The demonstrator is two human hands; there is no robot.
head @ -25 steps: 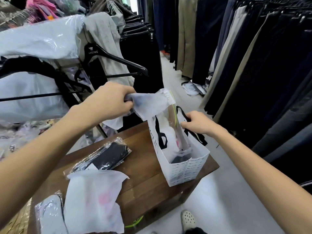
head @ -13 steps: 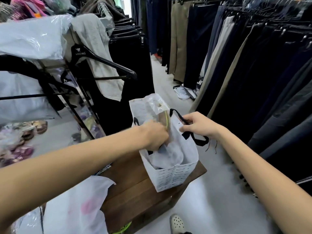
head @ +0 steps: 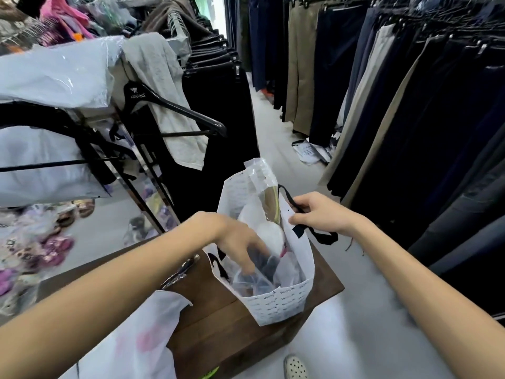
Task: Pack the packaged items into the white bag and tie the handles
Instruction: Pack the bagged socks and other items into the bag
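Observation:
The white bag (head: 278,302) with small printed lettering stands open on the far corner of the brown wooden table (head: 218,321). My right hand (head: 319,212) pinches its black handle (head: 322,236) at the right rim and holds the mouth apart. My left hand (head: 235,239) reaches down inside the bag, fingers spread over the packaged items (head: 262,272) in clear plastic there. A tall clear packet (head: 262,181) sticks up out of the bag. A white non-woven package (head: 136,340) with a pink print lies on the table near me.
A black packaged item (head: 181,269) peeks out behind my left forearm. Racks of dark and khaki trousers (head: 410,105) line the right side of the aisle. A rack with black hangers (head: 175,110) and plastic-covered clothes stands left. A white shoe (head: 295,367) shows on the grey floor.
My left hand has carried a white wrapped package from above the bag down into it and now presses among the contents. My right hand keeps its hold on the handle.

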